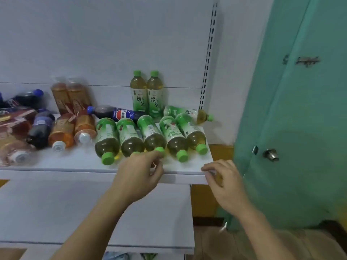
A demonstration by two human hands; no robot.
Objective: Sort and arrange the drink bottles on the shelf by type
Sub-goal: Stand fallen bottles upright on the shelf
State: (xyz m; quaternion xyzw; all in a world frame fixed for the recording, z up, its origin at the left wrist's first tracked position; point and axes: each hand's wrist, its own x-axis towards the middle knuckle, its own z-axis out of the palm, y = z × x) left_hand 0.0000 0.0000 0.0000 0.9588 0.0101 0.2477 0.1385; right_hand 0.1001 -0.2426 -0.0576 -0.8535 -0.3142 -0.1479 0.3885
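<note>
Five green tea bottles lie side by side on the white shelf (195, 166), green caps toward me; the middle one (151, 133) has its cap right at my left hand (139, 171). That hand's loosely curled fingers touch this cap and hide the cap of the bottle to its left (129, 136). Two green tea bottles (146, 91) stand upright at the back, and one more (187, 112) lies behind the row. A Pepsi bottle (116, 113) lies across the middle. My right hand (224, 182) hovers at the shelf's front right corner, fingers loosely curled, holding nothing.
Orange-brown tea bottles (73, 126) lie and stand left of the green ones. Dark cola bottles (40, 128) are jumbled at the far left. A lower white shelf (93, 212) sits under my arms. A green door (300, 128) with a metal knob stands to the right.
</note>
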